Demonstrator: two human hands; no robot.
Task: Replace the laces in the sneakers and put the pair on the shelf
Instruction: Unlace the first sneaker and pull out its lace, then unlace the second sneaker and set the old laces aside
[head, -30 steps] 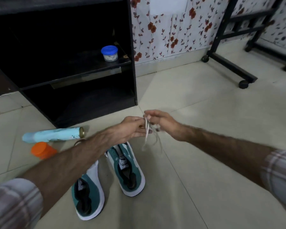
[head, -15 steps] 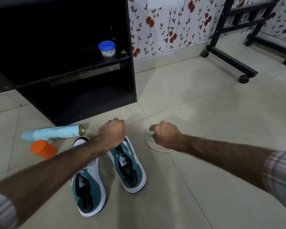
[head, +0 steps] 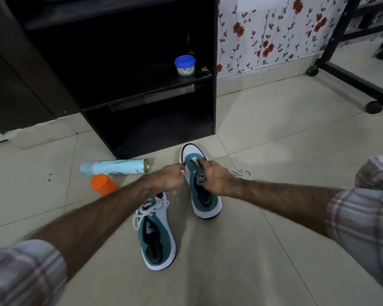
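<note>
Here, you are looking down at a tiled floor [head: 274, 250] with both bare forearms reaching forward. Your right hand [head: 215, 176] is curled around the tongue and collar of the far sneaker [head: 205, 204], a teal and white shoe that stands sole down, toe pointing toward a black shelf unit [head: 155, 96]. This shoe shows no lace across its eyelets. Your left hand [head: 167, 177] sits just beside it at the toe end, fingers bent toward the eyelets; whether that grip holds anything cannot be made out, since the fingertips are blurred.

The near sneaker [head: 156, 235] lies closer to you and has a white lace threaded and loosely tied. A loose white lace [head: 241, 173] rests in a small heap on the floor just past your right wrist, apart from both hands.

Beside the shelf unit lie a pale blue spray can [head: 113, 167] on its side and an orange cap [head: 103, 184] near it. A small tub with a blue lid [head: 184, 65] stands on the middle shelf.

Judging from this, the far sneaker is ready for lacing and nothing has gone on the shelf yet. The risks from here seem modest: the loose lace is out of your grip, so reaching for it may let the shoe tip or turn; a frayed or soft lace tip could jam in an eyelet; and uneven ends would force rethreading. The can and cap sit near your left arm and could be knocked rolling.
</note>
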